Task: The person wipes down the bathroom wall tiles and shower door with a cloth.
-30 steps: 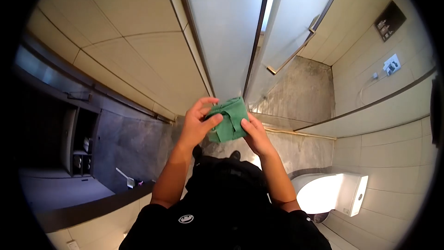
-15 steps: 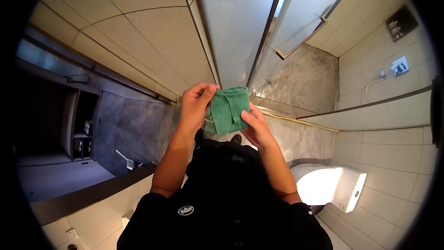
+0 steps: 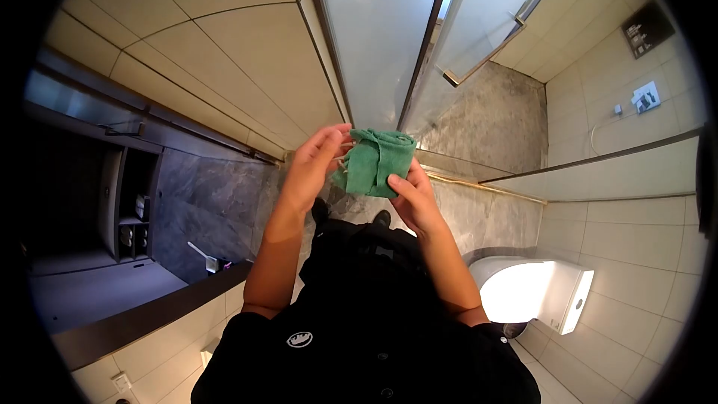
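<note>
From where I stand, the folded green cloth (image 3: 378, 164) is up in the person's two hands, to the left of the toilet (image 3: 516, 292) and higher than it. The right hand (image 3: 420, 206) grips the cloth's near right side, thumb pressed on top and fingers curled beneath. The left hand (image 3: 308, 168) has bent fingers at the cloth's left edge; I can't tell whether they pinch it. The cloth is in layers, with loose edges across the front and uneven ones on the left.

I can't read a word anywhere. The black shirt (image 3: 359, 363), left of the toilet, has a white oval emblem (image 3: 300, 340). The dark wall panel (image 3: 648, 29), beyond the toilet, bears pale marks too small to make out. Also beyond the toilet is a glass door (image 3: 490, 7) with a metal handle (image 3: 486, 58). Well left of the toilet, a white long-handled thing (image 3: 203, 256) is by a dark ledge (image 3: 161, 320).
</note>
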A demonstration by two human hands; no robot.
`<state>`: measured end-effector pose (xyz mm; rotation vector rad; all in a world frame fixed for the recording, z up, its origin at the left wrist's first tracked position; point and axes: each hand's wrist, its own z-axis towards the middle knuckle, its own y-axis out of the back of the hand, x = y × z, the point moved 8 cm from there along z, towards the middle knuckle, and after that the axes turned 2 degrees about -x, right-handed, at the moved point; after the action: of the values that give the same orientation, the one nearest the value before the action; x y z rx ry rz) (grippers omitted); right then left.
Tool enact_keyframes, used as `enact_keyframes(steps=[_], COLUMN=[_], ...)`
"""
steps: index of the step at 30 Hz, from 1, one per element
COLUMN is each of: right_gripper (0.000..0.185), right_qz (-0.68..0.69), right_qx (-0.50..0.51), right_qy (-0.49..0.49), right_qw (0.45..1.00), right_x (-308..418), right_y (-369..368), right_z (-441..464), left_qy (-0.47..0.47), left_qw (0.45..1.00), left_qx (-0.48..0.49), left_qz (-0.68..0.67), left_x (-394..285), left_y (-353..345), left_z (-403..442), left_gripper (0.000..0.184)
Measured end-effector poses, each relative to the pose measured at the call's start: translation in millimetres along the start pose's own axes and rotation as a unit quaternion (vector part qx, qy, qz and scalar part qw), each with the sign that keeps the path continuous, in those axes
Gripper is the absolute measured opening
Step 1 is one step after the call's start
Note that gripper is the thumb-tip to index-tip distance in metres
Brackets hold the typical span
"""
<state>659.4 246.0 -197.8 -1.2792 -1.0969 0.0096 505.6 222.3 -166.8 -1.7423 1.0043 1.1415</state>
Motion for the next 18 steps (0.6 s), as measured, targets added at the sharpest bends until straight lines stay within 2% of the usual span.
enact_keyframes(steps=[4,7,10,14,15,18], right_gripper=[0.055,0.052,0.047,0.043,0.045,0.05], right_qz=[-0.046,-0.102,-0.109,-0.145,-0.147,-0.135], right_qx=[-0.026,-0.038,-0.024,0.001,-0.002,-0.004], right_qy=[0.03,0.033,0.004,-0.015,-0.033,0.006], right_qw=[0.998,0.994,0.994,0.989,0.989,0.991], right_x=[-1,-4,-12,-14,-15,-21], right_y=[4,6,7,5,5,5], right_z=[2,2,1,-2,-2,0], left_qy=[-0.04,-0.046,-0.078,-0.051,-0.051,-0.087], left_qw=[0.997,0.997,0.993,0.991,0.99,0.987], left_qx=[0.046,0.055,0.068,0.12,0.124,0.125], left_qz=[0.051,0.039,0.061,0.04,0.041,0.054], left_x=[5,10,10,23,25,19], left_y=[-9,-20,-35,-37,-36,-39], left_z=[-4,-6,-11,-6,-6,-6], left_gripper=[0.046,0.045,0.045,0.043,0.043,0.042])
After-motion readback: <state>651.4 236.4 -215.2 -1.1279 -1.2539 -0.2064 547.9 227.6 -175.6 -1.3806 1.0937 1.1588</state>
